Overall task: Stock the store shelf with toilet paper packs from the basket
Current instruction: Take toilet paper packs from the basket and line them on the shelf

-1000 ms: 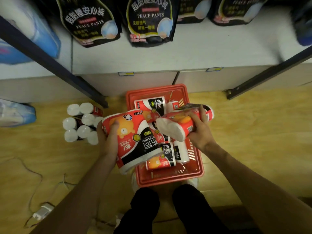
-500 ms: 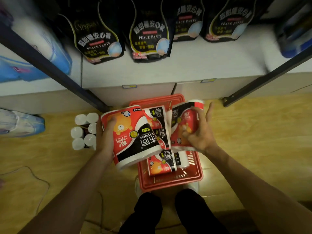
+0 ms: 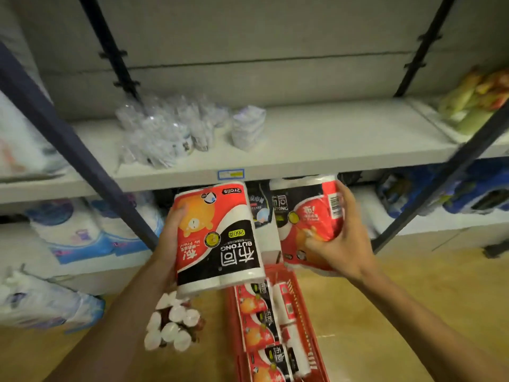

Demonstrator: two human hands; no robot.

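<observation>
The left hand (image 3: 172,238) grips a red, black and white plastic-wrapped two-roll toilet paper pack (image 3: 217,238). Its fingers (image 3: 179,213) curl round the left side of the pack, and the pack stands upright in the air. The right hand (image 3: 337,244) grips a second red and black toilet paper pack (image 3: 305,216). Those fingers (image 3: 312,238) press into the front of the pack, and the thumb reaches up along its right edge by the barcode. This pack tilts a little. The two packs are near each other but do not touch.

Just above both sets of fingers is the front edge of the grey metal store shelf (image 3: 316,144), with a small blue and white price tag (image 3: 230,174) on it. Farther back on that shelf, up and left of the left fingers, lies a heap of small clear plastic packets (image 3: 165,133).

Below the right fingers, on the wooden floor (image 3: 399,299), sits the red plastic basket (image 3: 314,343). More of the same red toilet paper packs (image 3: 254,321) lie inside it. Below the left fingers stands a bundle of bottles with white caps (image 3: 173,323), just beside the basket.
</observation>
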